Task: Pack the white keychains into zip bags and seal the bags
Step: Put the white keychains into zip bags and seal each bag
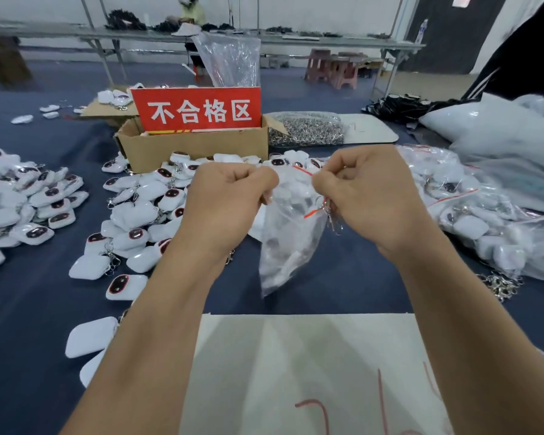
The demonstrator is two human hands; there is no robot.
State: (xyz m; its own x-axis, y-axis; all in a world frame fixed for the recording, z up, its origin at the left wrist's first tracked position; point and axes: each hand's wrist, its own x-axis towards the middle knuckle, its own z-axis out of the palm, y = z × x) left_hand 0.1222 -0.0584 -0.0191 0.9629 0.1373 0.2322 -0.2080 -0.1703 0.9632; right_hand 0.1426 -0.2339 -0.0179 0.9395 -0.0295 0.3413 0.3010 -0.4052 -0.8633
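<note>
A clear zip bag (288, 243) with a red seal line hangs above the blue table, a white keychain dimly visible inside. My left hand (230, 196) pinches the bag's top left edge. Curled fingers of my right hand (365, 196) grip the top right edge, and a metal clasp (333, 219) dangles under them. Loose white keychains (139, 211) with dark oval faces are heaped on the table behind and to the left of my hands. Filled zip bags (471, 215) pile up on the right.
A cardboard box (195, 146) with a red sign stands behind my hands. A bag of metal rings (308, 128) lies to its right. White paper (296, 372) covers the table's front edge. Spare clasps (500, 285) lie at the right. Another person sits at a far table.
</note>
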